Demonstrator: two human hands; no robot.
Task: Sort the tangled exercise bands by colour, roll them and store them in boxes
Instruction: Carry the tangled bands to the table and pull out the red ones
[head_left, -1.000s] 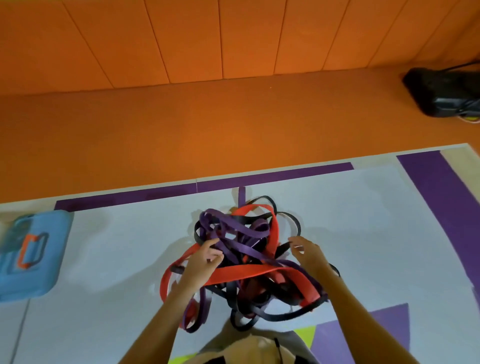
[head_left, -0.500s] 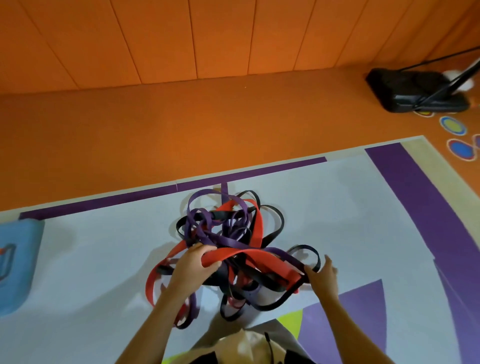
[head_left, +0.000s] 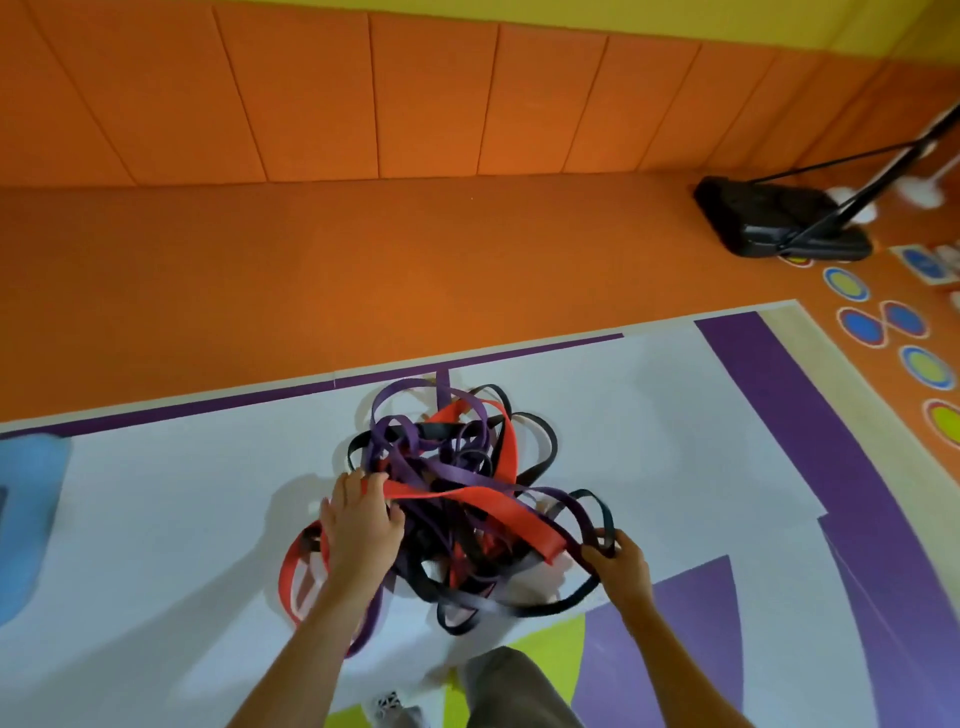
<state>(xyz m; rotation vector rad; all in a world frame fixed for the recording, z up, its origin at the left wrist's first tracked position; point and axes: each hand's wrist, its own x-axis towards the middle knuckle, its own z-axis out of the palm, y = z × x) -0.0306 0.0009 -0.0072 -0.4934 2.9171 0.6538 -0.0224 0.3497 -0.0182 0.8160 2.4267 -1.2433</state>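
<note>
A tangled heap of exercise bands (head_left: 457, 478) lies on the white floor mat (head_left: 649, 415) in front of me, with red, purple and black loops knotted together. My left hand (head_left: 361, 525) holds a red band (head_left: 488, 506) at the left side of the heap, fingers curled over it. My right hand (head_left: 618, 564) grips a dark purple-black loop (head_left: 597, 512) at the heap's right edge and holds it out from the pile. A blue box (head_left: 26, 519) sits on the mat at the far left, partly cut off by the frame edge.
An orange padded floor and wall (head_left: 363, 208) lie beyond the mat. A black stand base (head_left: 779, 223) with a pole sits at the far right, next to coloured floor circles (head_left: 883, 327). My knee (head_left: 514, 686) shows at the bottom.
My right hand has shifted from the top of the heap to its right edge and taken hold of a dark loop. My left hand stays on the red band. The view has panned right.
</note>
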